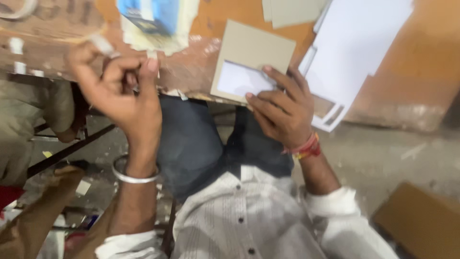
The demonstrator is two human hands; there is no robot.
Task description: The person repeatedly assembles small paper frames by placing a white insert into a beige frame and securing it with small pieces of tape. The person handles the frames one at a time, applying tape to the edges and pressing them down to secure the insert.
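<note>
Your right hand [282, 112] is pressing down on a grey cardboard piece [251, 60], fingers spread flat across its near right corner, with the fingertips reaching onto the white paper patch [239, 79] that is lying on the card's lower half. A red and yellow thread band [304, 147] is circling that wrist.

Your left hand [120, 91] is hovering to the left of the grey cardboard piece, lifted off the wooden bench [191, 62], its fingers curling in toward the thumb. Something small and pale [101, 44] is showing just above the fingertips, but the blur is making it impossible to tell whether you are pinching it. A silver bangle [134, 176] is sitting on that wrist.

The grey cardboard piece is lying at the near edge of the bench, its corner slightly overhanging your lap. Left of it and farther from you, a blue box [153, 17] is standing on a pale cut sheet. Right of it, a large white cut-out sheet [357, 45] is spreading across the bench and past its edge. Beyond it, another grey card [292, 12] is lying partly under the white sheet. Far below and to the right of the cardboard piece, a brown carton [421, 220] is resting on the floor.
</note>
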